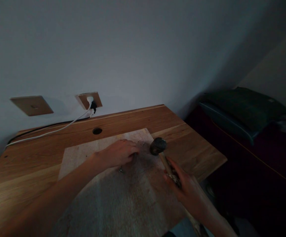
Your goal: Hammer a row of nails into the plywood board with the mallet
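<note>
From where I stand, the right hand [186, 186] is closed around the handle of a hammer [164, 160], its dark head near the left hand [119, 153]. That one is curled low over the board [118, 204] on the wooden surface [194, 151]; whether it pinches something, I cannot tell. A careless swing could, I think, hit its fingers, or a knock could scatter the small metal piece [120, 170] beside it.
</note>
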The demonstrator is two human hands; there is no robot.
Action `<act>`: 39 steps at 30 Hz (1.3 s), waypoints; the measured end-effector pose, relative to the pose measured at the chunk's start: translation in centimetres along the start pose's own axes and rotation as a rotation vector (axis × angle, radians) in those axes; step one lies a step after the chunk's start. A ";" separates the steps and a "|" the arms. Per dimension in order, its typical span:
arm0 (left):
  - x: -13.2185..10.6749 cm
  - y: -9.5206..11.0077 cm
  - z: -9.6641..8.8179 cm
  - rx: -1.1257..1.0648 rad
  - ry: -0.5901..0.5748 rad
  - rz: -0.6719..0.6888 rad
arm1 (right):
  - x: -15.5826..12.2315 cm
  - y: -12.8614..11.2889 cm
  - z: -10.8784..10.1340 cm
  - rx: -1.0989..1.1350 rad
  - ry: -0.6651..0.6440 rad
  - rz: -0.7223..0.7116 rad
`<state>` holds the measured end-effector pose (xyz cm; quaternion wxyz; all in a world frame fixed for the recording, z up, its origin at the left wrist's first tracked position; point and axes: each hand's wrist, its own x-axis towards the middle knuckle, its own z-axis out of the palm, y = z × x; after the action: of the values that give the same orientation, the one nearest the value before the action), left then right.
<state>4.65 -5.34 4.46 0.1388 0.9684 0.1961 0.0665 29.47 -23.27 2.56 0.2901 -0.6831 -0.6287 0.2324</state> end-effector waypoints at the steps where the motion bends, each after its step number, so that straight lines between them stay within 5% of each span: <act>1: 0.3 -0.2 0.0 0.004 0.012 -0.017 | -0.1 -0.1 0.0 0.004 -0.006 0.012; 10: 4.4 -3.6 1.9 -0.396 0.377 -0.295 | -0.6 -0.2 1.4 0.050 0.010 0.024; 27: 3.7 -4.3 3.9 -0.316 0.405 -0.187 | -0.3 -0.7 0.4 0.130 -0.033 0.137; 32: 3.8 -4.4 4.2 -0.356 0.392 -0.232 | 0.2 -0.6 -0.1 0.261 -0.171 0.254; 39: 4.0 -4.1 3.9 -0.397 0.377 -0.333 | 3.2 -2.0 -0.1 0.317 -0.146 0.169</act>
<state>7.57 -1.04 -0.12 0.2950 0.8476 0.3576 0.2580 28.44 -20.02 4.13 0.3269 -0.6604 -0.5443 0.4010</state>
